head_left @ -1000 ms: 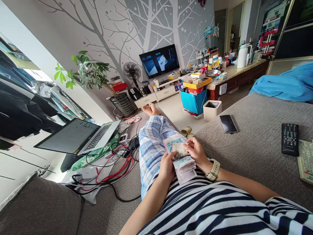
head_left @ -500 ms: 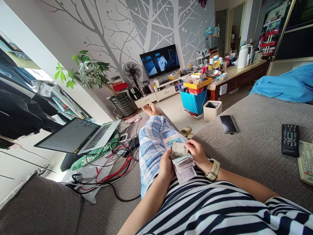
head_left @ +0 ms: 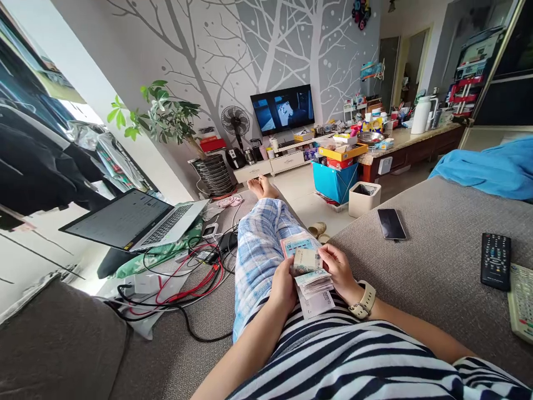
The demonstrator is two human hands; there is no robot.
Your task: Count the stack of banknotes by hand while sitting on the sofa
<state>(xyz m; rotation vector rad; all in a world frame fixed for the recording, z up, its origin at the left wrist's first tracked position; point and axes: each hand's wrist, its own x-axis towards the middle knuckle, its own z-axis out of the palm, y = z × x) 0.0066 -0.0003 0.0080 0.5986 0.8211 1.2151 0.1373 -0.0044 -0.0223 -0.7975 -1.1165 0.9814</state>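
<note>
Banknotes between left hand and right hand, in contact with both.

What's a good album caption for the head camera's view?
Left hand and right hand hold banknotes over plaid trousers, a phone and black remote lying on the grey sofa.

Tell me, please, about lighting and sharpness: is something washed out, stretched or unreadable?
Head view: daylight at left nearly washes out the area below the hanging clothes; head view: laptop looks stretched toward that edge; head view: left hand and right hand look fairly sharp, but fine print on the banknotes is too small to read.
</note>
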